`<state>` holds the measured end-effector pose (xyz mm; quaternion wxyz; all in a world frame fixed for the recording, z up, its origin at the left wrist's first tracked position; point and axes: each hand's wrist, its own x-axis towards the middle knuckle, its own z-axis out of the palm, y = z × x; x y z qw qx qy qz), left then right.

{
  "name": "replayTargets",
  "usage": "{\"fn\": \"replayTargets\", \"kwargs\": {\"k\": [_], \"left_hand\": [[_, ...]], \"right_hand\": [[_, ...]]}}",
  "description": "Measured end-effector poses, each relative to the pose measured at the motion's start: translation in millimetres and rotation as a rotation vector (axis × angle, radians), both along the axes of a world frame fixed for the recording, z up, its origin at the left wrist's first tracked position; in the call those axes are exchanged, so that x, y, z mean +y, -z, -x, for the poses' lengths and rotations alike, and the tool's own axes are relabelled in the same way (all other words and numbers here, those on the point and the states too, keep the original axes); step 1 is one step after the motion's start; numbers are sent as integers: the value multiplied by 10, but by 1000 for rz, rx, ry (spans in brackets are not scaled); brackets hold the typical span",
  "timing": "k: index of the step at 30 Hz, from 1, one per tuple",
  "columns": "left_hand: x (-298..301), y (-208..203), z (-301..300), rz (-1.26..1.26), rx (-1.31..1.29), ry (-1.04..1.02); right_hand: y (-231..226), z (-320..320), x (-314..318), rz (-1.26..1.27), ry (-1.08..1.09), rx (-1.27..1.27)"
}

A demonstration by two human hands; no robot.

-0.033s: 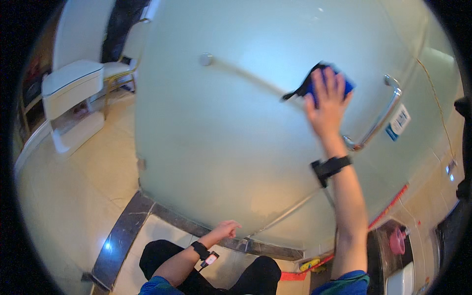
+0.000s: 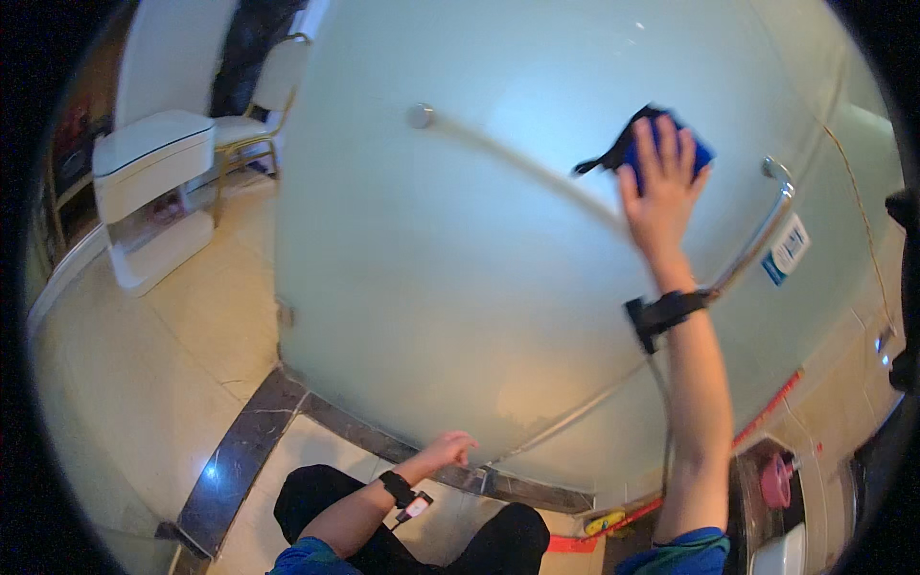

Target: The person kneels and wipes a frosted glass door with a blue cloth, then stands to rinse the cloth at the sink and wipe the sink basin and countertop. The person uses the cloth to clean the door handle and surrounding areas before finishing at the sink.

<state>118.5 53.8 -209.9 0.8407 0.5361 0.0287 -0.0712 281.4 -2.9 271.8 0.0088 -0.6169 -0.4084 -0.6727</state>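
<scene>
High on a frosted glass door [image 2: 402,268], my right hand [image 2: 663,196] presses a blue cloth pad [image 2: 704,158] against the pane. Its fingers lie stretched and spread over the pad. A black part with a short dark tail [image 2: 599,165] sticks out on the pad's left side. The chrome door handle [image 2: 767,216] is just right of this hand. My left hand [image 2: 448,450] hovers low over my knees, near the bottom of the glass. Its fingers are loosely bent and apart, with nothing in them.
A pale bar [image 2: 517,158] crosses the pane. Dark stone edging [image 2: 364,436] runs along the floor below. At left are a white stand [image 2: 153,163] and a chair [image 2: 278,86]. A pink dipper [image 2: 776,481] and a red strip [image 2: 767,407] are at lower right.
The whole view has shifted slightly, with the door and handle a little farther right and down. The right hand and the blue cloth pad keep nearly the same place on the glass.
</scene>
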Motion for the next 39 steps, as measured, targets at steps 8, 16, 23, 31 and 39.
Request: {"fn": "replayTargets", "kwargs": {"k": [8,16,23,31,39], "left_hand": [[-91,-122,-42,50,-28,24],[0,-37,-79,53,-2,57],[277,3,-109,98,-80,-89],[429,-14,-118,117,-4,-103],[300,163,-284,73,-43,57]], "right_hand": [[771,433,401,636,22,62],[220,349,1356,573,-93,-65],[-775,233,1870,166,-172,-245],[1102,741,1134,1076,-75,248],[-1307,450,2209,171,-95,-235]]}}
